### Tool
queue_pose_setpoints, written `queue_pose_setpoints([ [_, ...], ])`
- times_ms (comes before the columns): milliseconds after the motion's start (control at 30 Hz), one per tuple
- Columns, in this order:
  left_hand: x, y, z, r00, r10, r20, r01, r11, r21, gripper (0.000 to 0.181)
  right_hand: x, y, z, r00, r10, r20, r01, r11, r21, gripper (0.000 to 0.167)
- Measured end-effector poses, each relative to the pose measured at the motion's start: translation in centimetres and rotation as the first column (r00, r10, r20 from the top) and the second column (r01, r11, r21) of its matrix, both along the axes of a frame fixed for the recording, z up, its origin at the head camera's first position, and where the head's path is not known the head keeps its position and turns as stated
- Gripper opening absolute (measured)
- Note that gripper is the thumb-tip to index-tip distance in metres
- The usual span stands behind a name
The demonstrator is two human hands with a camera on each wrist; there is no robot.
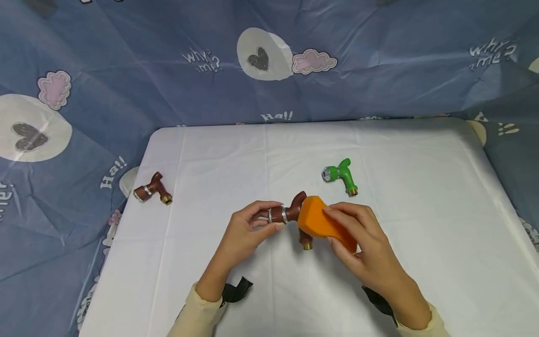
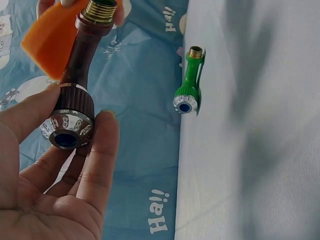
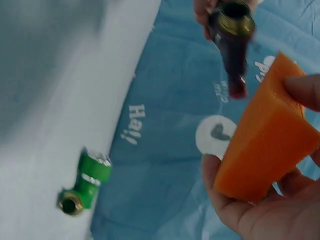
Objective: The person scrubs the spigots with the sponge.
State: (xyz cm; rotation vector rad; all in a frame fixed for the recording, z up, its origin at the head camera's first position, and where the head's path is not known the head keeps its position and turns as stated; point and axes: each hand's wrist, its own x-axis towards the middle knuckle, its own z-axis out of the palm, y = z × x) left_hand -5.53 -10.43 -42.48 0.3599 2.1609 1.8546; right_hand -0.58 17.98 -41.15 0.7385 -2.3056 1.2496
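Between the thumb and fingers of my left hand [image 1: 242, 234] is the ribbed knob end of a brown tap [image 1: 296, 206], held above the table. Its brass threaded end points down in the head view and faces the camera in the left wrist view. My right hand [image 1: 372, 248] grips an orange sponge [image 1: 316, 217] with thumb and fingers. From the head, the sponge overlaps part of the tap's body. In the right wrist view, a gap shows between sponge [image 3: 265, 140] and tap [image 3: 234, 55], so contact is doubtful. The silvery knob cap shows in the left wrist view.
A green tap [image 1: 343, 175] lies on the white-covered table [image 1: 223, 159] beyond my right hand. Another brown tap [image 1: 153, 188] lies near the left edge. Blue printed cloth [image 1: 151, 56] hangs behind the table. Black straps [image 1: 236, 290] are at both wrists.
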Motion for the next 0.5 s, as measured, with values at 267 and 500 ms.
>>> queue_pose_setpoints([
  [267,0.0,0.2,0.2,1.0,0.007,0.005,-0.007,1.0,0.026,0.037,0.4,-0.3,-1.1,0.999,-0.003,0.044,0.002,1.0,0.007,0.04],
  [500,-0.2,0.1,0.1,0.999,0.037,-0.007,-0.037,0.999,0.035,0.038,1.3,0.2,-1.4,0.99,0.02,0.137,-0.028,0.998,0.056,0.049],
])
